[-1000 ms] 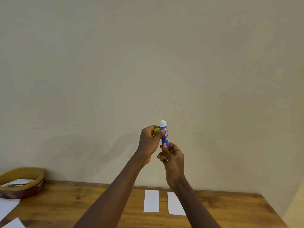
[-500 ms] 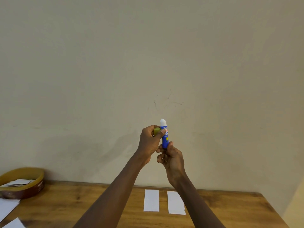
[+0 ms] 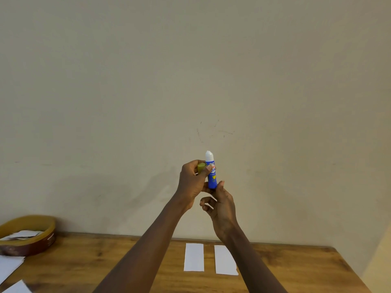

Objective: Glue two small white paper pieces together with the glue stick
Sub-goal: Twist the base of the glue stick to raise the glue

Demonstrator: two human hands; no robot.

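Both hands are up in front of the wall. The left hand (image 3: 191, 182) grips the blue glue stick (image 3: 211, 173) upright plus its yellow-green cap (image 3: 201, 167); the right hand (image 3: 222, 205) pinches the stick's base. Two white paper pieces (image 3: 194, 257) lie side by side near the counter's (image 3: 296, 271) far edge.

Plain beige wall (image 3: 190, 70) fills most of view, faint scuffs near centre. Wood tabletop (image 3: 88, 256) butts against it, soft even light.
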